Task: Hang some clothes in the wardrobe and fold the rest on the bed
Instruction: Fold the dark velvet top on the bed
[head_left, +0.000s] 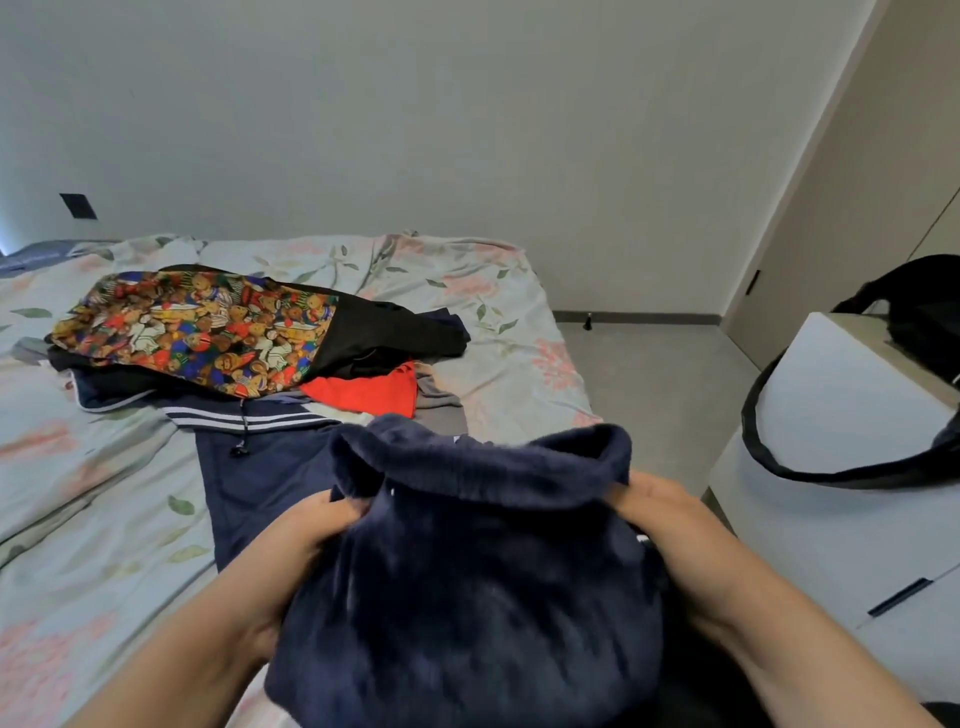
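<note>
A fuzzy navy garment hangs bunched in front of me, above the bed's near edge. My left hand grips its upper left edge, and my right hand grips its upper right edge. Behind it on the floral bed lies a heap of clothes: a bear-print garment on top, a black piece, a red one, a grey one and navy trousers with white stripes spread flat toward me.
A white cabinet stands at the right with a black bag on it, its strap hanging over the front. A pale wardrobe door sits in the far right corner. Grey floor runs between bed and cabinet.
</note>
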